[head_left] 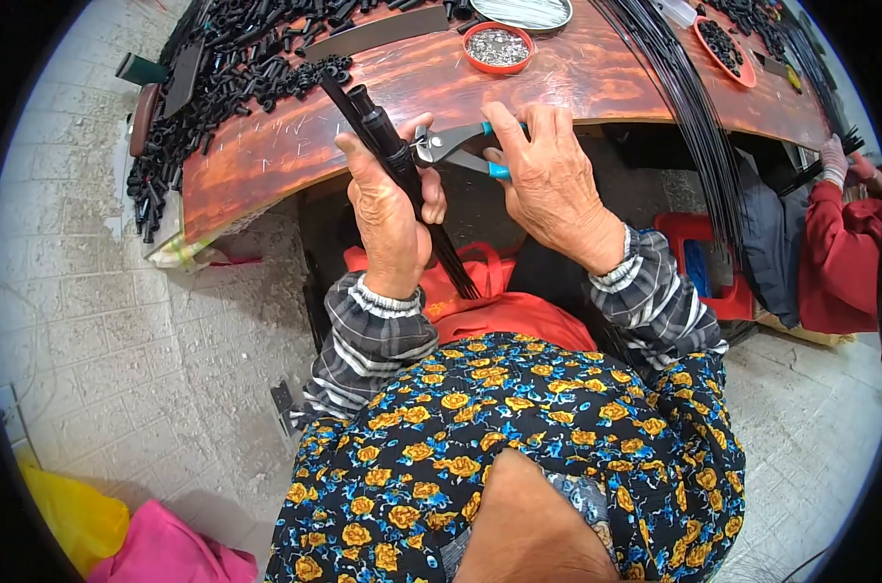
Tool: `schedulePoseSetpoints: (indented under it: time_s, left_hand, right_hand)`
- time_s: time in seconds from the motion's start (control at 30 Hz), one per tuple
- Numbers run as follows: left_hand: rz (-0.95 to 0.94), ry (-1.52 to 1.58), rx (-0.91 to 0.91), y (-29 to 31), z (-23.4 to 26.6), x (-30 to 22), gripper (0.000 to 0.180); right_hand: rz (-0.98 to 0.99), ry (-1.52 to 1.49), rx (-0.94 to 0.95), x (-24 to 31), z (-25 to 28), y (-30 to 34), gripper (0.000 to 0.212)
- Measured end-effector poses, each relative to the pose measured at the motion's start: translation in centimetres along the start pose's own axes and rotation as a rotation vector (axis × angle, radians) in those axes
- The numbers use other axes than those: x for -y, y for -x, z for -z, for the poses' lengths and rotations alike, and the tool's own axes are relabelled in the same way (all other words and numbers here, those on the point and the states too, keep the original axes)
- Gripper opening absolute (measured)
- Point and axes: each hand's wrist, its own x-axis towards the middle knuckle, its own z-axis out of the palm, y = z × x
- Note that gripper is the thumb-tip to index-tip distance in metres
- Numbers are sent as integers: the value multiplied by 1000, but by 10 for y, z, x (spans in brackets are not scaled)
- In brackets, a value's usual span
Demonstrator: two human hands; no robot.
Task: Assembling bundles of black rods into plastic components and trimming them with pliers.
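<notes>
My left hand [388,228] is wrapped round what looks like a black umbrella frame [381,124]: a shaft with a ribbed collar and a bundle of thin black rods. It is tilted, the rods running down toward my lap. In my right hand [558,189] are pliers with blue-green handles [451,141]. Their metal jaws meet the collar beside my left fingers, where a small bit of wire or metal seems to show. Whether the jaws grip it, I cannot tell. Both hands are just off the near edge of the wooden table [295,160].
Black plastic parts [256,83] lie heaped at the left. A red-rimmed bowl [499,71] holds small metal bits. Long black rods [698,126] hang over the table edge at right, near a red stool [669,228]. Far right, a co-worker's gloved hand [834,160] holds black rods.
</notes>
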Motion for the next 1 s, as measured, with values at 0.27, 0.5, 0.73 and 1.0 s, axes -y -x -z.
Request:
schedulePoseSetpoints:
  time_s: [0.27, 0.5, 0.73, 1.0]
  left_hand:
    - [9, 3, 20, -1, -1, 1, 86]
    - [-23, -29, -15, 0, -2, 1, 85]
    - [-23, -58, -26, -1, -5, 0, 86]
    - [-25, -71, -27, 1, -4, 0, 86]
  right_hand:
    - [-14, -47, 21, -2, -2, 0, 49]
    - [-15, 45, -45, 1, -3, 0, 46]
    - [-4, 77, 31, -3, 8, -6, 44]
    - [30, -10, 111, -10, 6, -7, 39]
